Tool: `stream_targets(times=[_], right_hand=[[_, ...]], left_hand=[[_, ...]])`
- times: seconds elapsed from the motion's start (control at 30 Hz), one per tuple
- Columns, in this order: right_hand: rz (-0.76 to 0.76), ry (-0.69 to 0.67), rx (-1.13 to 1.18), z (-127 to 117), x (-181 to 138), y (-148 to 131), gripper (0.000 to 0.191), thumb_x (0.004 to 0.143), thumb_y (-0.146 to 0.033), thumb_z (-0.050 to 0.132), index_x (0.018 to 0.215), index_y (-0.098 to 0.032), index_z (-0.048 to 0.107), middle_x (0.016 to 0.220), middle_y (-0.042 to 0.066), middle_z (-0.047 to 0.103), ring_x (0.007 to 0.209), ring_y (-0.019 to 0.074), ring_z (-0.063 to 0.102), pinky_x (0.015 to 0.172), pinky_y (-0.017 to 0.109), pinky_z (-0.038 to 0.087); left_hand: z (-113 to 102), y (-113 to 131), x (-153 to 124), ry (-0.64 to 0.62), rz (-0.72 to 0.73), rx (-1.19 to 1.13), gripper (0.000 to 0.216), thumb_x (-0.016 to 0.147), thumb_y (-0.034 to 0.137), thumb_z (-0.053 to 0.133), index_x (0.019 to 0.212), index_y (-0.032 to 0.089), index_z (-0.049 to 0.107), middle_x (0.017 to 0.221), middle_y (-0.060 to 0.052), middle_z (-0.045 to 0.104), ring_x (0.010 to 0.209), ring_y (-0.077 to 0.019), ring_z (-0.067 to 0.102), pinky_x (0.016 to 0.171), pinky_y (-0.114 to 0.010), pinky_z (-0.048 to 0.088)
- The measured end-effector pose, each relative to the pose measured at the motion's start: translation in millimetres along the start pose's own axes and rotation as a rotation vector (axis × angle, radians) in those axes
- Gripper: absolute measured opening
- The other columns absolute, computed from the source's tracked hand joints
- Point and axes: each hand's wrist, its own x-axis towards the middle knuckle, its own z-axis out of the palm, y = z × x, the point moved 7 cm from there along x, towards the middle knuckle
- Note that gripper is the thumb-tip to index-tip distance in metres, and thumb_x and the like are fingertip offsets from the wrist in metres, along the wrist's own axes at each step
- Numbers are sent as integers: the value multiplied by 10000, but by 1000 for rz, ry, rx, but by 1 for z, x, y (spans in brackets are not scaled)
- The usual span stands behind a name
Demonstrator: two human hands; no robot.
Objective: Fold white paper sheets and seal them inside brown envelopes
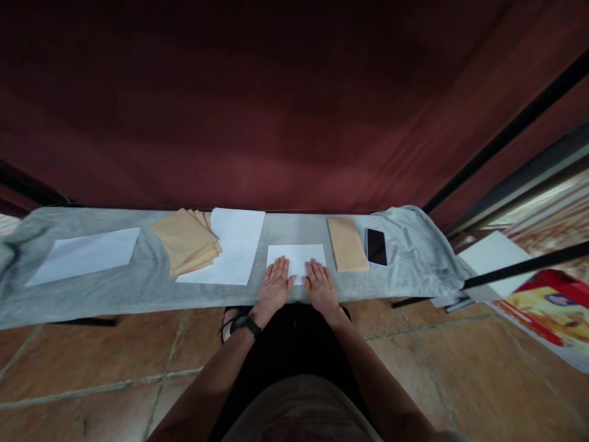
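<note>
A white sheet of paper (296, 253), apparently folded to a smaller rectangle, lies on the cloth-covered table in front of me. My left hand (276, 285) rests flat on its left part, fingers stretched forward, with a dark watch on that wrist. On the right part of the same paper lies my right hand (321, 288), also flat with fingers extended. The thumbs point toward each other near the paper's front edge. Just right of the paper is a brown envelope or envelope stack (348, 245). Larger white sheets (237, 245) lie to its left.
Several fanned brown envelopes (186, 239) overlap the larger white sheets. Another white paper (89, 253) lies at the far left. A phone (377, 247) sits right of the brown envelope. Grey cloth (294, 222) covers the narrow table, with a dark red curtain (285, 123) behind. A printed box (552, 310) stands right.
</note>
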Motion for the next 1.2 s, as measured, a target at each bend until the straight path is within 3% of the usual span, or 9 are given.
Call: stream_targets(times=[0.4,0.63,0.73,0.97,1.2], right_hand=[[-2,58,-63,-3,-5,21,540,1059,-387,372,1520,-112,425,1544,156,468,1409,276,456,1182,457,315],[30,11,-37,-3,-4,21,563,1056,-405,358,1532,-109,406,1566,149,438,1425,287,435,1189,465,304],[35,20,-32,-3,-5,20,561,1057,-398,348,1535,-108,401,1570,155,429,1436,284,420,1191,473,297],[23,33,-52,-3,-5,20,551,1059,-384,354,1526,-100,413,1566,151,437,1433,282,423,1192,461,290],[42,17,-53,0,-4,21,560,1058,-399,349,1534,-109,402,1567,148,437,1433,280,424,1200,460,279]], left_hand=[[-6,-12,-4,-45,52,14,698,1017,525,302,1538,63,352,1618,-190,316,1526,-266,260,1250,-453,227],[-7,-14,-1,-40,-8,-7,623,1033,443,263,1522,79,391,1593,-175,383,1512,-257,302,1242,-451,250],[-3,-6,8,-58,-38,-27,618,1034,423,252,1505,57,417,1586,-182,395,1509,-263,311,1246,-441,243],[10,26,42,-72,56,-79,577,1027,380,267,1536,134,387,1617,-109,365,1531,-241,253,1253,-457,216],[12,5,63,-36,-4,-55,600,1027,366,262,1546,76,343,1618,-155,344,1528,-243,262,1255,-449,197]])
